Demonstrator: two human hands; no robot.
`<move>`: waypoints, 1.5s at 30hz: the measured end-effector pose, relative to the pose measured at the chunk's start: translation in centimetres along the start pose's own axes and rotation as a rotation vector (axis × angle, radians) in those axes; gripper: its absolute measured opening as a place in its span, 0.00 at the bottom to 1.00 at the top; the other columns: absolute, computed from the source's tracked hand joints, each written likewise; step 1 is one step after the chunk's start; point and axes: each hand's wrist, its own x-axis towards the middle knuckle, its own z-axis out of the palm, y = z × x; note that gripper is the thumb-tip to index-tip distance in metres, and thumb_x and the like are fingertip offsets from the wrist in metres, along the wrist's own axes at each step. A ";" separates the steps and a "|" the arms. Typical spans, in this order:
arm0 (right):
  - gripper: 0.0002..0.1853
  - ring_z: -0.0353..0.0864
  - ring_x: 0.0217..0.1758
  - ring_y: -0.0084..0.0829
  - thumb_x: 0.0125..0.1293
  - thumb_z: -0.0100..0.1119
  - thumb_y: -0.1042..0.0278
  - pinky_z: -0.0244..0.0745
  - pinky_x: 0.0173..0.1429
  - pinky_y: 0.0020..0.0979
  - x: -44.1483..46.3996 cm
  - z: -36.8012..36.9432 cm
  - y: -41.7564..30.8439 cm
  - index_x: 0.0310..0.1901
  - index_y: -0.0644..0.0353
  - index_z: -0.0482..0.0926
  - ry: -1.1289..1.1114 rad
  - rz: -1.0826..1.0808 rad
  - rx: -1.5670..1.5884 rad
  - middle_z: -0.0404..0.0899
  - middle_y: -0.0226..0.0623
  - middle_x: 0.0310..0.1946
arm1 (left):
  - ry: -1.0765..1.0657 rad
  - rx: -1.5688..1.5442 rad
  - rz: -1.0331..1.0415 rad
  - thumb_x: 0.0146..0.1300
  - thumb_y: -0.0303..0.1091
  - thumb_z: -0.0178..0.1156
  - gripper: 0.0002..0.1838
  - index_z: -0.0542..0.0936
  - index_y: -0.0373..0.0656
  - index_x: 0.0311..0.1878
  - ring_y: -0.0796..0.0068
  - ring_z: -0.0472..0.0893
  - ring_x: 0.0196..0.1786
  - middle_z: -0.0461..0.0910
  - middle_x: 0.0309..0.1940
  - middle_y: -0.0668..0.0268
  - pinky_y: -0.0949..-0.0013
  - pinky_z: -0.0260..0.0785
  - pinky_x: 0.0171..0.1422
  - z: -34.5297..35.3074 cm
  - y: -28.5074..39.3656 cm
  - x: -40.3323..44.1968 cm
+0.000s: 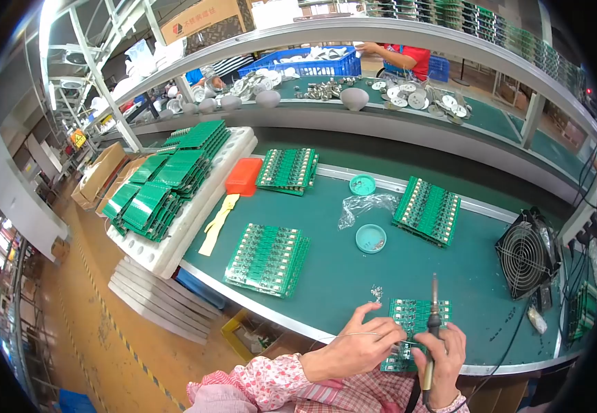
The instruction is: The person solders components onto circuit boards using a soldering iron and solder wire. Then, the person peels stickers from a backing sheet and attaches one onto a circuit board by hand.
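My right hand (448,365) is wrapped round a soldering iron (434,318), its metal tip pointing up and away from me. My left hand (360,346) pinches a thin strand of solder wire (333,336), its fingertips over a green circuit board panel (408,313) at the table's front edge. Rows of small parts run across this panel, and both hands cover some of it. Just beyond the left hand lies a small heap of tiny metal parts (377,292).
Stacked boards (267,258), (288,168), (428,210) lie around the green table. Two turquoise dishes (371,239), (362,184), a plastic bag (364,206), a red box (243,175) and yellow gloves (217,226) sit between. A black fan (525,255) stands right; a co-worker's arm (388,55) shows behind.
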 end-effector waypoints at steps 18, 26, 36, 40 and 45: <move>0.22 0.81 0.53 0.47 0.53 0.74 0.79 0.77 0.55 0.40 -0.8 0.9 2.2 0.51 0.57 0.83 0.020 0.248 -0.002 0.83 0.43 0.47 | 0.210 -0.175 -0.501 0.66 0.18 0.65 0.10 0.80 0.36 0.48 0.67 0.86 0.45 0.85 0.44 0.58 0.69 0.77 0.53 -2.5 -5.5 -0.8; 0.20 0.80 0.57 0.47 0.55 0.72 0.78 0.75 0.61 0.43 -1.9 1.5 2.1 0.51 0.57 0.85 0.031 0.326 -0.059 0.83 0.43 0.47 | 0.271 -0.155 -0.586 0.68 0.23 0.66 0.07 0.81 0.35 0.46 0.70 0.85 0.44 0.85 0.44 0.62 0.69 0.75 0.50 -0.4 -6.8 1.0; 0.18 0.81 0.56 0.47 0.54 0.72 0.78 0.75 0.59 0.43 -2.0 1.9 2.2 0.49 0.57 0.86 0.046 0.342 -0.085 0.83 0.42 0.45 | 0.274 0.035 -0.481 0.68 0.24 0.65 0.06 0.81 0.36 0.46 0.66 0.85 0.38 0.85 0.42 0.60 0.68 0.74 0.45 1.0 -7.1 0.8; 0.18 0.81 0.56 0.47 0.55 0.72 0.78 0.76 0.58 0.43 -2.1 1.9 2.2 0.49 0.57 0.86 0.047 0.341 -0.088 0.83 0.43 0.45 | 0.264 0.028 -0.513 0.69 0.24 0.65 0.05 0.80 0.36 0.46 0.68 0.85 0.36 0.85 0.41 0.61 0.68 0.74 0.44 0.8 -7.0 0.8; 0.18 0.81 0.55 0.46 0.55 0.72 0.79 0.75 0.58 0.42 -1.9 1.9 2.2 0.49 0.58 0.86 0.053 0.341 -0.070 0.83 0.43 0.46 | 0.261 -0.051 -0.622 0.64 0.22 0.67 0.07 0.83 0.38 0.44 0.57 0.83 0.44 0.85 0.44 0.59 0.61 0.73 0.51 0.8 -6.5 1.0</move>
